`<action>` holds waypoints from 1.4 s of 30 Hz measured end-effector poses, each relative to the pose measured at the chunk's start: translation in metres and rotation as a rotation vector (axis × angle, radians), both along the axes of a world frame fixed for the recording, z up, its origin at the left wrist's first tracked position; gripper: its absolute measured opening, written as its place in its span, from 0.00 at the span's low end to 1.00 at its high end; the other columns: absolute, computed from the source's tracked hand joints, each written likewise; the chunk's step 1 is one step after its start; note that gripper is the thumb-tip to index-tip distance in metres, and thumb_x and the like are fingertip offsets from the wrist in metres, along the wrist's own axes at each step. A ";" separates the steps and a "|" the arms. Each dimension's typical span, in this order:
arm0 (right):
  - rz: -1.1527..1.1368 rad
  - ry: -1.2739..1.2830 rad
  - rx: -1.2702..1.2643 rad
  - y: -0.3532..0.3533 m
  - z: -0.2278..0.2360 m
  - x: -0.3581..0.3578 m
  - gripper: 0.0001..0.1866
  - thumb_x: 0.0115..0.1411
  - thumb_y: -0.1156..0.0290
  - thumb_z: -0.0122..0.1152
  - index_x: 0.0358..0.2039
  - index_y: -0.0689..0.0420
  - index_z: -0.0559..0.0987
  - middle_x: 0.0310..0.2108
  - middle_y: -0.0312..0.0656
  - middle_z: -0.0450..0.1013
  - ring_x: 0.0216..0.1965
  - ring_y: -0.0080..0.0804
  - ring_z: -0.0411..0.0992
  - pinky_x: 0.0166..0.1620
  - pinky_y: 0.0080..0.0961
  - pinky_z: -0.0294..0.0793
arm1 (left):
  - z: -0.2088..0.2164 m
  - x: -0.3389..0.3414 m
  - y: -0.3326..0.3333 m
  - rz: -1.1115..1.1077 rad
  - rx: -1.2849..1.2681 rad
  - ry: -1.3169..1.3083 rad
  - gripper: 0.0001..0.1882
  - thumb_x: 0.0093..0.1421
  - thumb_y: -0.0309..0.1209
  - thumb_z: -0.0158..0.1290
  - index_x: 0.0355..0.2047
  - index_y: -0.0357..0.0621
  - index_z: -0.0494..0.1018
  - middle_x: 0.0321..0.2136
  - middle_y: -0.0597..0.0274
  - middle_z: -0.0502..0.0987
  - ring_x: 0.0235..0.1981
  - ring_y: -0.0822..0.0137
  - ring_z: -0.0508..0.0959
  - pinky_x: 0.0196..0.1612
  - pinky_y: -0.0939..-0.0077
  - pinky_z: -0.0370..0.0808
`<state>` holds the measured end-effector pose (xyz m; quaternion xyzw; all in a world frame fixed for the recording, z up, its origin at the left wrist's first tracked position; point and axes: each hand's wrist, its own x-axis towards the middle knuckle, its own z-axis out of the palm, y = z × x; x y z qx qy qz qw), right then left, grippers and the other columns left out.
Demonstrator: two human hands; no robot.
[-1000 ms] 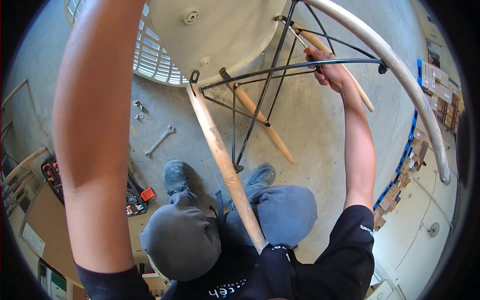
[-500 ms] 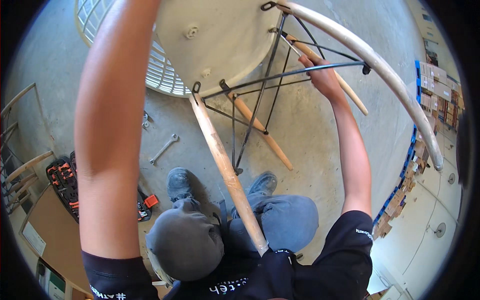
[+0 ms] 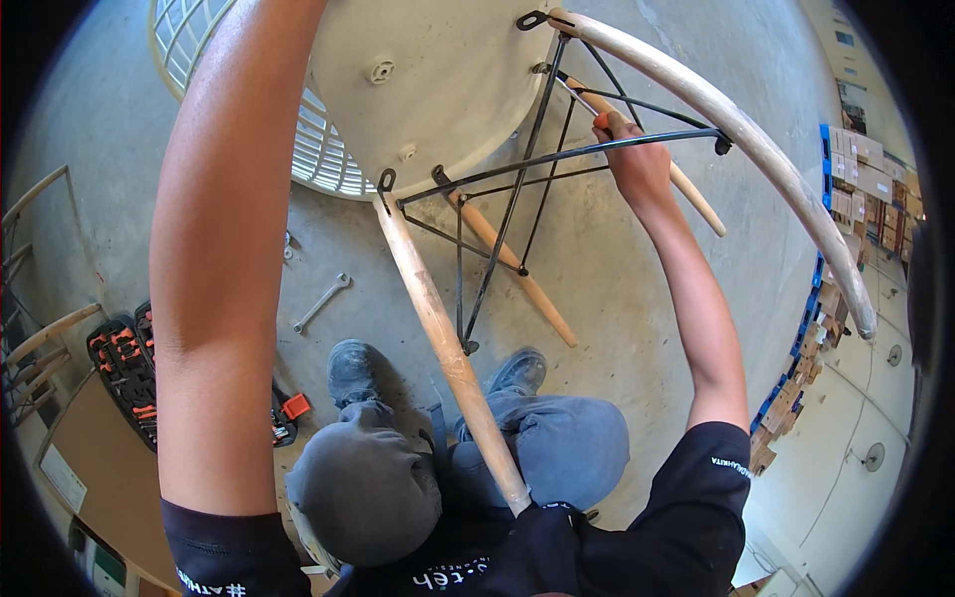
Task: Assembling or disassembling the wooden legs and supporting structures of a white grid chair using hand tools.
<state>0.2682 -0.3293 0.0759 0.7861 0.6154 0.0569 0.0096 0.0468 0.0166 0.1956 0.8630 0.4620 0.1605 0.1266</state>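
Observation:
A cream plastic chair seat (image 3: 453,90) is tipped in front of me with its underside showing. Pale wooden legs (image 3: 446,343), joined by a black metal rod frame (image 3: 547,159), stick out from it; one leg's end reaches my chest. My right hand (image 3: 639,167) is closed around a screwdriver (image 3: 574,93), an orange bit of its handle showing. Its thin shaft points at the metal bracket (image 3: 540,69) on the seat's right edge; whether the tip touches a screw is too small to tell. My left arm reaches past the top edge, so that hand is out of sight.
A combination wrench (image 3: 323,302) lies on the concrete floor left of my shoes, with small hardware (image 3: 288,245) beyond it. An open tool case (image 3: 124,373) sits at the left, near other chair legs (image 3: 50,333). Cartons (image 3: 860,164) on blue pallets line the far right.
My right hand has turned slightly around the screwdriver, uncovering more of its orange handle. The view has shifted a little; the chair stays in about the same pose.

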 end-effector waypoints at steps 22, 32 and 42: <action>-0.788 1.621 -0.166 0.002 0.027 0.004 0.18 0.70 0.55 0.52 0.39 0.58 0.79 0.22 0.31 0.69 0.15 0.16 0.61 0.18 0.17 0.64 | 0.002 0.003 0.003 -0.013 -0.053 0.000 0.74 0.33 0.81 0.58 0.63 0.24 0.61 0.63 0.34 0.66 0.67 0.43 0.64 0.69 0.33 0.49; -0.257 0.311 -0.110 -0.010 -0.001 0.003 0.22 0.66 0.50 0.57 0.51 0.53 0.79 0.29 0.49 0.78 0.29 0.48 0.77 0.34 0.38 0.76 | -0.020 0.003 0.001 0.000 0.050 -0.109 0.76 0.31 0.81 0.59 0.63 0.22 0.60 0.63 0.32 0.66 0.66 0.42 0.64 0.69 0.39 0.54; 0.029 0.283 0.038 -0.005 -0.011 0.021 0.23 0.70 0.49 0.52 0.48 0.57 0.77 0.25 0.51 0.78 0.19 0.43 0.76 0.22 0.34 0.74 | 0.002 0.000 0.011 -0.099 -0.173 -0.066 0.77 0.31 0.82 0.58 0.63 0.23 0.59 0.64 0.32 0.64 0.68 0.42 0.62 0.69 0.32 0.49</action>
